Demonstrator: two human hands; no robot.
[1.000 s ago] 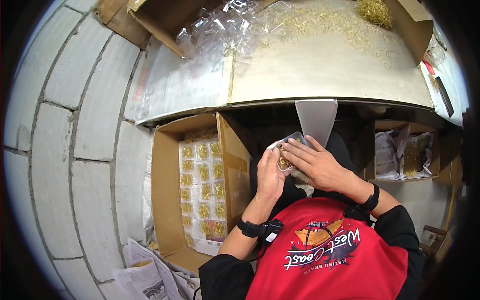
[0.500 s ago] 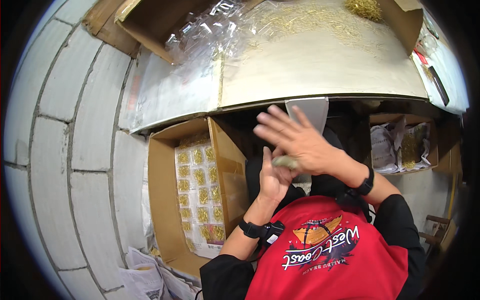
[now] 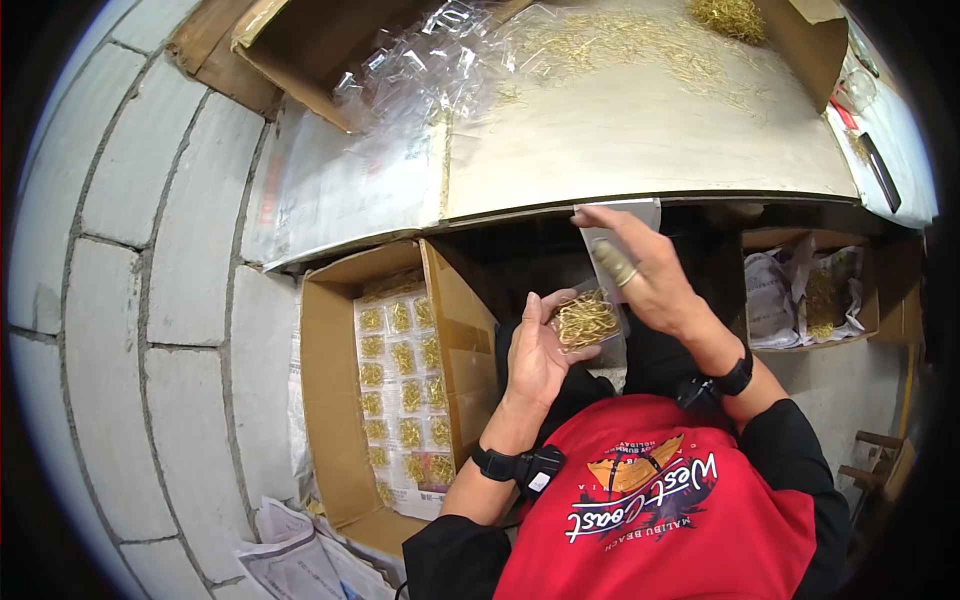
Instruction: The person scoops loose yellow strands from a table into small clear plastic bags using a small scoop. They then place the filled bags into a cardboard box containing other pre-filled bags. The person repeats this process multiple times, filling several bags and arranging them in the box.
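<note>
A small clear bag of golden hooks [image 3: 586,320] is held in front of the person's chest, just below the front edge of the surface [image 3: 640,140]. The bag is supported by the left hand [image 3: 535,355], which is placed under and to the left of it; the palm is turned up and the fingers are curled lightly around the lower side of the bag, so this hand is grasping it. The right hand [image 3: 650,275] is seen above and to the right of the bag, with the fingers stretched out and spread toward the surface edge; it is released, and whether its lower side touches the bag cannot be told. A pale cover is worn on one finger of the right hand. A dark band is worn on each wrist. On the surface, loose golden hooks [image 3: 620,45] are scattered, and a pile of empty clear bags [image 3: 430,75] is lying at its left part, near an open brown box [image 3: 310,45]. On the person's left, below the surface and beside the block wall [image 3: 150,300], a cardboard box [image 3: 330,400] is standing open, and filled bags [image 3: 405,390] are laid in rows inside it. On the right, another box [image 3: 810,300] with bags is seen under the surface.
</note>
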